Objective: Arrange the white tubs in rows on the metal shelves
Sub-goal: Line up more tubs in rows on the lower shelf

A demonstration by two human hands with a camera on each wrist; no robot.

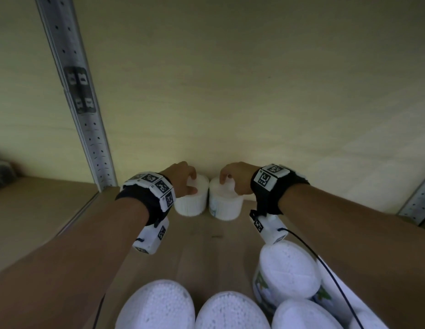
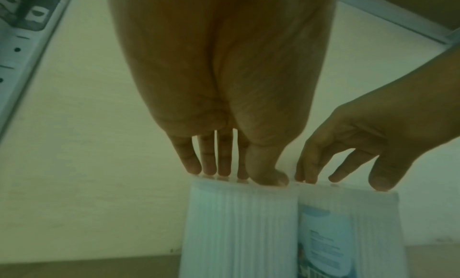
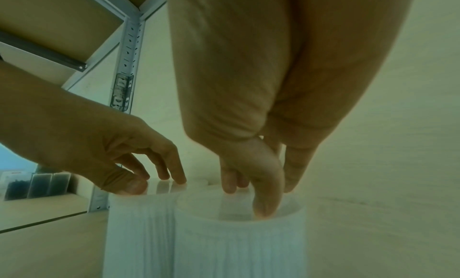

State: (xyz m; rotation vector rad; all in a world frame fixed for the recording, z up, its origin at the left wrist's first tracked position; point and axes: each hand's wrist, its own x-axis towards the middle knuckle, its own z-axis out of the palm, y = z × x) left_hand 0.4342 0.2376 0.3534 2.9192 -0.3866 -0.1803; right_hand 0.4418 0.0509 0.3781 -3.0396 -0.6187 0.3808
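Observation:
Two white ribbed tubs stand side by side, touching, at the back of the wooden shelf [image 1: 206, 243] against the pale wall. My left hand [image 1: 186, 180] is arched over the left tub [image 1: 190, 203], with its fingertips [image 2: 221, 170] and thumb resting on the glossy lid. My right hand [image 1: 232, 180] does the same on the right tub [image 1: 224, 207], which carries a blue label [image 2: 323, 243]. In the right wrist view the thumb [image 3: 261, 203] presses into that tub's [image 3: 239, 243] recessed lid. Neither hand wraps a tub's side.
Several more white tubs [image 1: 156, 307] crowd the shelf's near edge, one [image 1: 287, 269] under my right forearm. A perforated metal upright [image 1: 80, 96] rises at the left and another [image 1: 418, 203] at the right. Dark boxes [image 1: 2, 172] sit on the neighbouring shelf, far left.

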